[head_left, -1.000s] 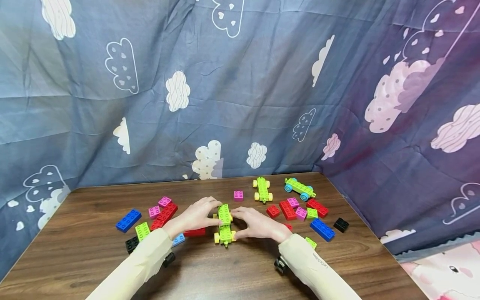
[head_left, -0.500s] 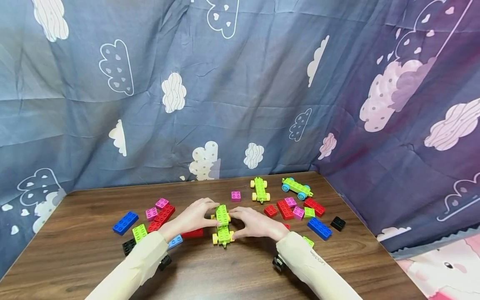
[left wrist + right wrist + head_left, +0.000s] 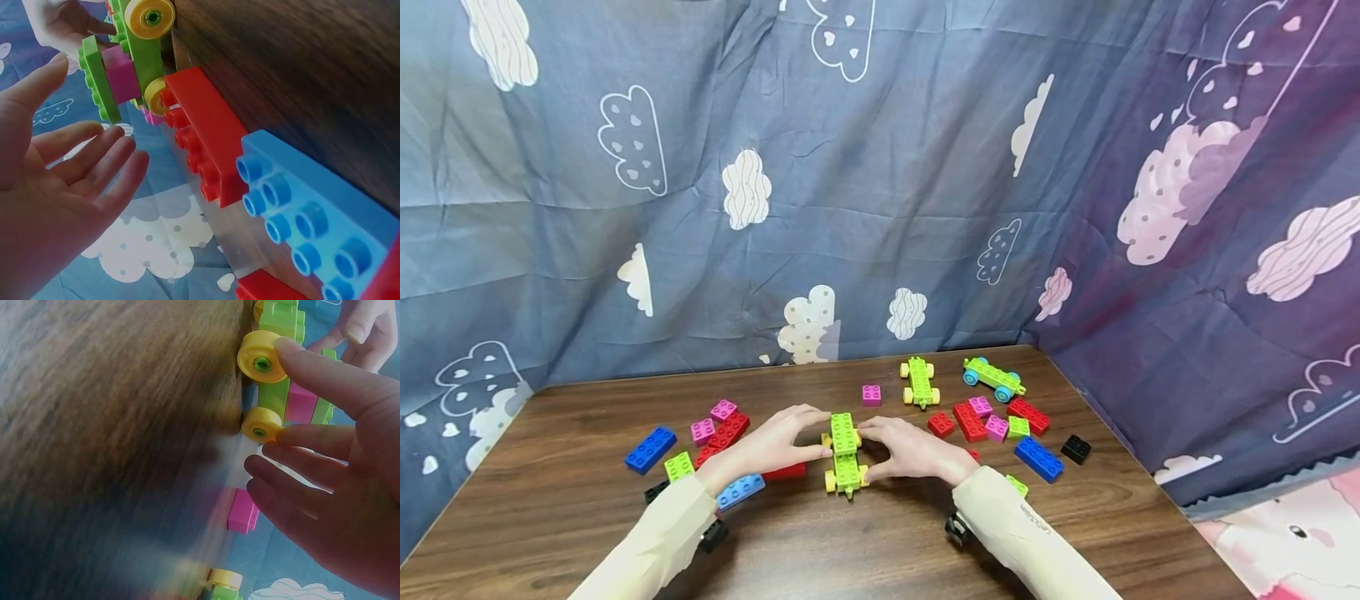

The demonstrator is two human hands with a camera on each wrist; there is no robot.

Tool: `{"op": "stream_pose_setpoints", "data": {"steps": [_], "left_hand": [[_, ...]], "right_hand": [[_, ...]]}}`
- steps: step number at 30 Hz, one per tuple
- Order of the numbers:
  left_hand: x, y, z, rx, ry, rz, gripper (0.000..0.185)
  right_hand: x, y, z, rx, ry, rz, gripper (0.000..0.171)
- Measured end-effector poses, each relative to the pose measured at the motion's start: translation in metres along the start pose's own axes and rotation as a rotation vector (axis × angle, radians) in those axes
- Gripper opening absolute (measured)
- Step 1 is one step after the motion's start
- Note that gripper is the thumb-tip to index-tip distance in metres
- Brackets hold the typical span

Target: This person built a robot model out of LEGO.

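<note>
A lime-green toy car base [image 3: 847, 477] with yellow wheels stands on the table between my hands. Stacked on its far part are a pink brick [image 3: 122, 74] and, on top, a lime-green brick [image 3: 842, 432]. Close to the stack's left side, my left hand [image 3: 782, 446] has its thumb and fingers spread; in the left wrist view they are apart from the bricks and hold nothing. At the car's right side, my right hand [image 3: 913, 450] holds it by the wheels, the thumb on the near yellow wheel [image 3: 261, 357] and the forefinger at the far wheel [image 3: 261, 424].
Red [image 3: 209, 137] and light-blue bricks [image 3: 741, 490] lie beside my left hand, with blue, pink, green and black ones farther left. More bricks, including a blue one [image 3: 1039, 458], lie right. Two more car bases [image 3: 920, 383] and a pink brick [image 3: 871, 395] stand at the back.
My left hand has let go of the lime-green brick and drawn slightly left, uncovering more of the light-blue brick. My right hand stays at the wheels. The head view has shifted slightly.
</note>
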State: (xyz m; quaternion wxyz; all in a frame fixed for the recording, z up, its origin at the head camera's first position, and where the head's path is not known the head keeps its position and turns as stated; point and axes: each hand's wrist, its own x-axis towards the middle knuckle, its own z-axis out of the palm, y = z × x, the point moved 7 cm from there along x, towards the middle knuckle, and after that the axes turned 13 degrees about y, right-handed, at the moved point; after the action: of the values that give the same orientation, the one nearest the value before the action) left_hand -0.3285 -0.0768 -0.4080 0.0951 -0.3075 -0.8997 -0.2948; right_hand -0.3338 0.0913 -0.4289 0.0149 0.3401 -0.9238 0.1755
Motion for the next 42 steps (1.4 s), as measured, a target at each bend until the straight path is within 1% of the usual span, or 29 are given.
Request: {"op": "stream_pose_setpoints", "data": {"steps": [7,13,17,20,28,32,35,37,42], "left_hand": [[-0.010,0.007,-0.002,-0.002,0.020,0.024,0.058],[-0.015,0.016,-0.001,0.029,0.066,0.031,0.054],[-0.019,0.020,-0.005,0.065,0.103,0.040,0.053],[-0.025,0.018,-0.011,0.089,0.125,0.032,0.053],[-0.043,0.003,-0.032,0.113,0.157,-0.033,0.050],[-0.052,-0.007,-0.044,0.119,0.190,-0.054,0.049],[-0.060,-0.015,-0.052,0.118,0.213,-0.066,0.049],[-0.065,-0.022,-0.057,0.122,0.213,-0.069,0.049],[-0.073,-0.042,-0.070,0.141,0.222,-0.095,0.041]], "right_hand": [[0.000,-0.002,0.000,-0.003,-0.007,0.007,0.071],[0.000,-0.002,0.001,0.008,0.003,-0.005,0.070],[0.000,-0.002,0.001,0.006,0.015,-0.021,0.070],[0.001,-0.001,0.001,0.004,0.019,-0.030,0.070],[0.001,-0.001,0.002,0.002,0.014,-0.028,0.070],[0.001,-0.001,0.001,0.002,0.022,-0.025,0.070],[0.000,-0.002,0.001,-0.001,0.021,-0.024,0.070],[0.000,-0.002,0.001,0.000,0.017,-0.023,0.071],[0.000,-0.002,0.001,0.004,0.010,-0.019,0.071]]}}
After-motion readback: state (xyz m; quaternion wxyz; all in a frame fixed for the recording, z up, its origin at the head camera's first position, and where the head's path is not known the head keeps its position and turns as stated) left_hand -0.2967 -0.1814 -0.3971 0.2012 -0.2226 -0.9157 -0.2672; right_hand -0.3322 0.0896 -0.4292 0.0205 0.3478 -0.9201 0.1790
